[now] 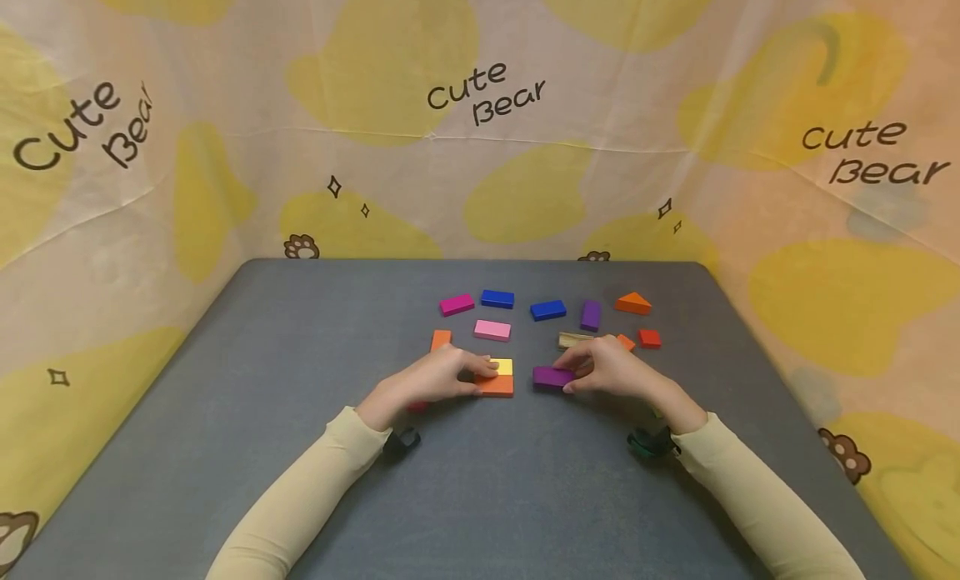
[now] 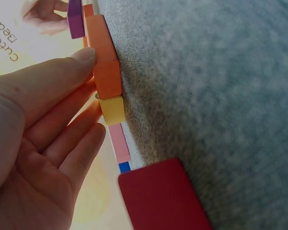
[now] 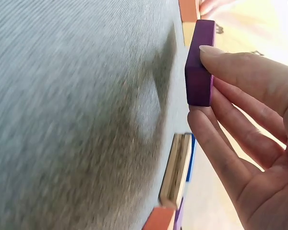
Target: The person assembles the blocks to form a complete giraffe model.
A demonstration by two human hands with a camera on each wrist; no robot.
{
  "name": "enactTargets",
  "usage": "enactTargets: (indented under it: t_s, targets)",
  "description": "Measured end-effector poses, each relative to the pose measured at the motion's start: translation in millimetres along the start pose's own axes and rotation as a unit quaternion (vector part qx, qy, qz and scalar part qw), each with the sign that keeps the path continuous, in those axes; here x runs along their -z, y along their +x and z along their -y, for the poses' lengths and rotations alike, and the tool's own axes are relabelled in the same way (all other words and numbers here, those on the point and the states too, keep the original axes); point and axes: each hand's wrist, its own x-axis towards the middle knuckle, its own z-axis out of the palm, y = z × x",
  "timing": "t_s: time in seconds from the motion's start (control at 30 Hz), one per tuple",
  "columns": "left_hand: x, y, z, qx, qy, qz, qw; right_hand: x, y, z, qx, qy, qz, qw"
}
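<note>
My left hand holds an orange block, the thumb at its edge. Against that block's far side lies a yellow block, touched by the fingertips. To the right, my right hand pinches a purple block between thumb and fingers. In the right wrist view the purple block is raised off the table, its shadow beneath. A red block, mostly hidden under the left arm in the head view, lies close to the left wrist camera.
Behind the hands lie a magenta block, blue blocks, a pink block, another purple block, an orange triangle, a red block and a wooden piece. Patterned cloth surrounds the grey table.
</note>
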Motion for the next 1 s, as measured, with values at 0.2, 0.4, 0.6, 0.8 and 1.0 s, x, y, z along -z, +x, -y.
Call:
enactTargets:
  t_s: [0.2,0.4,0.6,0.8,1.0]
  targets:
    - [0.6,0.4,0.0,0.005,-0.003,0.003,1.0,-6.9,11.0,3.9,0.006,0.011,0.013,1.0]
    - [0.8,0.4,-0.2,0.006,-0.007,0.005,0.9999,-12.4,18.0,5.0,0.014,0.011,0.023,1.0]
    - [0.6,0.5,-0.7,0.01,-0.006,0.006,0.9999,-15.9,21.2,7.4,0.009,0.012,0.031,0.999]
    - [0.2,0.4,-1.3,0.008,-0.011,0.009,0.9999,-20.0,22.5,9.2,0.005,0.014,0.046,0.999]
    - [0.6,0.5,0.9,0.01,-0.008,0.008,0.9999,-21.7,24.6,8.7,-0.003,0.02,0.049,0.999]
